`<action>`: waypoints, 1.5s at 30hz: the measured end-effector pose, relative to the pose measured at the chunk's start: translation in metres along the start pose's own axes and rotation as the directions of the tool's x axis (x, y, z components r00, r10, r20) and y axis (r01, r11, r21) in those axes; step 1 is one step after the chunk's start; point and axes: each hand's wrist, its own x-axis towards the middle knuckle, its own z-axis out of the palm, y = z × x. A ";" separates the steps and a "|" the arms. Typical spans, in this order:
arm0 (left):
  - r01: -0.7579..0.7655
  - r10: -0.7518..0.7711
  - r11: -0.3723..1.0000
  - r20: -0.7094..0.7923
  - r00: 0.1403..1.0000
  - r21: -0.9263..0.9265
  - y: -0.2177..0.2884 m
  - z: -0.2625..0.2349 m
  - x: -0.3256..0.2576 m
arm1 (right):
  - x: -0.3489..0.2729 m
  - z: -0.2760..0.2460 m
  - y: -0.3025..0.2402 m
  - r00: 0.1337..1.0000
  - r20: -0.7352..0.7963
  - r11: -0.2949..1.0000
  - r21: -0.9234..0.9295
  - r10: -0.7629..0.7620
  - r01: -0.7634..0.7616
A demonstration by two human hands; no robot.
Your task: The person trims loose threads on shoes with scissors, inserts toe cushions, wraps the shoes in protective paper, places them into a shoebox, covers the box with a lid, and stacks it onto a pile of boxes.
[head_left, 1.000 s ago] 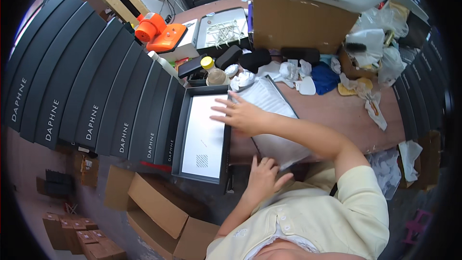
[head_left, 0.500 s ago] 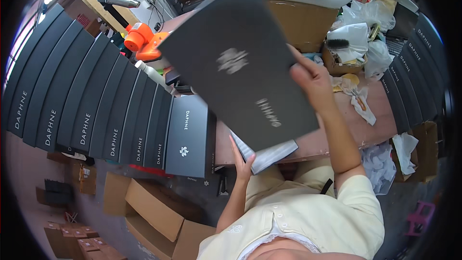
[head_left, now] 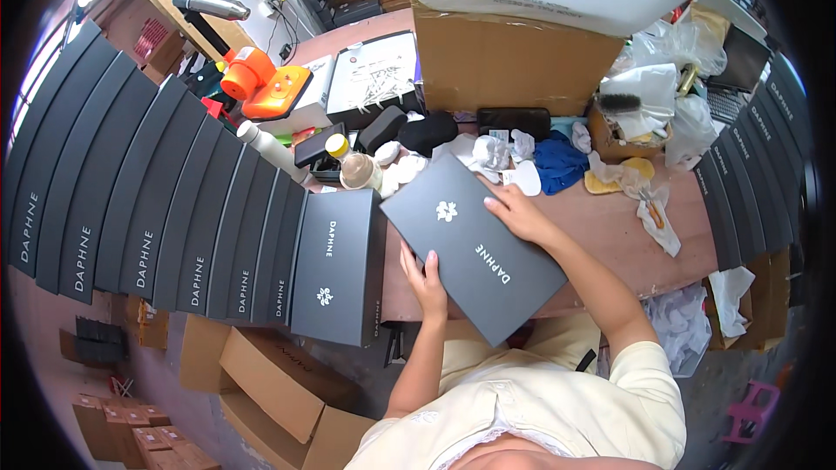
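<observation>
A dark grey shoe box [head_left: 475, 252] with a pale flower emblem lies slanted over the table's near edge, in front of my body. Its lid covers the top, so what is inside is hidden. My left hand [head_left: 425, 285] grips the left side, thumb up at the edge. At the upper right edge of the lid, my right hand [head_left: 525, 216] holds on with its fingers bent over the rim. Just left of my left hand stands another grey shoe box [head_left: 335, 265].
Stacked grey shoe boxes [head_left: 157, 200] line the left, more [head_left: 753, 157] the right. Beyond are a yellow-capped bottle [head_left: 338, 146], blue cloth [head_left: 560, 163], an orange tool [head_left: 261, 83] and a large carton [head_left: 522, 61]. An open carton [head_left: 279, 383] sits on the floor.
The lid in my right hand has come down toward me onto the box by my left hand. The pale striped surface seen beneath it is now covered.
</observation>
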 end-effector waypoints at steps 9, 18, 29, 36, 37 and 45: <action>-0.002 -0.007 0.990 -0.062 0.998 -0.140 -0.036 -0.003 -0.006 | 0.005 0.008 -0.001 0.930 0.283 0.904 0.288 0.236 -0.317; -0.045 0.042 0.995 -0.037 0.998 -0.087 -0.053 0.004 -0.002 | -0.141 -0.058 0.043 0.888 0.239 0.768 0.445 0.393 -0.460; -0.027 0.024 0.999 -0.110 0.994 -0.031 -0.036 0.018 -0.068 | -0.262 0.004 -0.048 0.446 0.254 0.120 0.746 0.858 -0.655; -0.027 0.027 0.990 -0.004 1.000 -0.142 -0.013 0.025 -0.103 | -0.262 0.000 -0.076 0.682 -0.030 0.307 0.906 0.731 -0.290; -0.027 0.031 0.991 0.032 0.999 -0.133 -0.012 0.023 -0.109 | -0.262 -0.003 -0.078 0.681 -0.079 0.321 0.917 0.729 -0.237; -0.478 0.608 0.794 0.478 0.634 -0.376 0.064 0.041 -0.155 | -0.346 -0.122 -0.058 0.496 -0.531 0.448 0.847 0.687 0.286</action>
